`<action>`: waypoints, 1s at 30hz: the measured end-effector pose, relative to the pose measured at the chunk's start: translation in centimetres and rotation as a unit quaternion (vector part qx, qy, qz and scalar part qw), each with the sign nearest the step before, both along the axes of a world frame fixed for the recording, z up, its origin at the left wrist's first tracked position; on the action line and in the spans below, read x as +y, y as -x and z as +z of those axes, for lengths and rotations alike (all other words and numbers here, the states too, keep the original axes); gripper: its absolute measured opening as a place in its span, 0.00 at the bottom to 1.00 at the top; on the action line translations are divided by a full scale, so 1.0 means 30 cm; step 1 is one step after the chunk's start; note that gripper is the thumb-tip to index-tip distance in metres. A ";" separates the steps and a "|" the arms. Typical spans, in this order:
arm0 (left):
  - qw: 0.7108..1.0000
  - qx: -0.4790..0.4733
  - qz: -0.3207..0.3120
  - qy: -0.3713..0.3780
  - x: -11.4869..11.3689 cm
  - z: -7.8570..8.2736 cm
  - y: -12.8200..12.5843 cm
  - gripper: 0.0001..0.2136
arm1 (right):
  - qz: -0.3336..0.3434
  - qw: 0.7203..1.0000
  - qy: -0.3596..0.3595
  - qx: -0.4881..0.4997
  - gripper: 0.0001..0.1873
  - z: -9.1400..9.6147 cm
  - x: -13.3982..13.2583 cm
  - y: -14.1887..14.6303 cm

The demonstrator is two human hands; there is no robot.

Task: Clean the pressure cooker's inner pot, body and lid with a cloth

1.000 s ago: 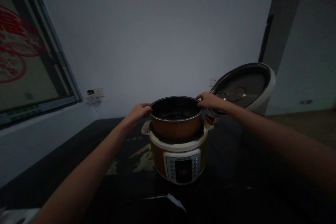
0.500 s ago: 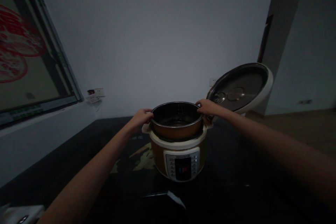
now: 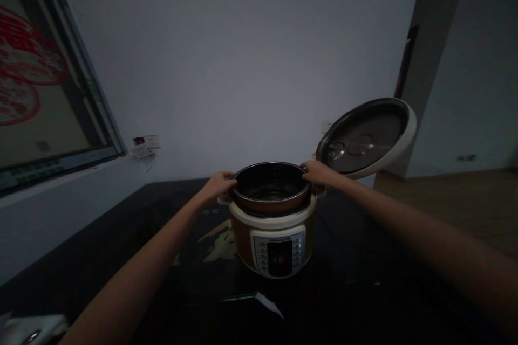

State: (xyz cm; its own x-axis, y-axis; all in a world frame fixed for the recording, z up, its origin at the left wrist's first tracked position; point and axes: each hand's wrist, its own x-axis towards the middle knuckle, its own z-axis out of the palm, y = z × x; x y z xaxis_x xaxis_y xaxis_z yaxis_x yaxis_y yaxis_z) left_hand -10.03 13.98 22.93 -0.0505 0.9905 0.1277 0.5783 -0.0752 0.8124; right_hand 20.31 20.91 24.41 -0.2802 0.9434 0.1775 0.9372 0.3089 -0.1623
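A rice cooker (image 3: pixel 243 237) in brown and cream stands on the dark table, its control panel (image 3: pixel 279 256) facing me. Its round lid (image 3: pixel 366 140) is swung up and leans out to the right. The inner pot (image 3: pixel 273 205), brown outside and dark inside, sits partly down in the cooker with its rim above the cooker's edge. My left hand (image 3: pixel 219 184) pinches the rim on the left side. On the right side, my right hand (image 3: pixel 318 172) grips the same rim. I see nothing in the pot but marking lines on its wall.
The dark table (image 3: pixel 194 302) carries a pale printed pattern and a white strip (image 3: pixel 269 305) near the front. A white object (image 3: pixel 38 329) lies at the lower left. Wall sockets (image 3: pixel 148 145) and a window (image 3: pixel 44 81) are at the left.
The inner pot has moved lower into the cooker, with both my hands on its rim. The view has shifted slightly.
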 end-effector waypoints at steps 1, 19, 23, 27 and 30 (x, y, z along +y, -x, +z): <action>1.000 0.006 0.003 -0.003 0.001 -0.003 0.000 0.22 | 0.000 1.000 0.000 -0.001 0.20 -0.003 -0.003 0.001; 0.999 0.044 -0.002 0.008 0.011 -0.024 0.002 0.22 | -0.013 0.998 0.020 -0.056 0.20 -0.020 -0.054 0.022; 0.999 0.041 -0.016 0.010 0.010 -0.028 0.004 0.22 | -0.008 0.997 0.023 -0.072 0.21 -0.015 -0.060 0.028; 0.999 0.039 -0.029 0.010 0.015 -0.033 0.008 0.21 | -0.007 0.996 0.020 -0.086 0.21 -0.011 -0.071 0.032; 0.998 0.040 -0.039 0.011 0.018 -0.035 0.010 0.21 | -0.006 0.995 0.021 -0.096 0.20 -0.011 -0.078 0.036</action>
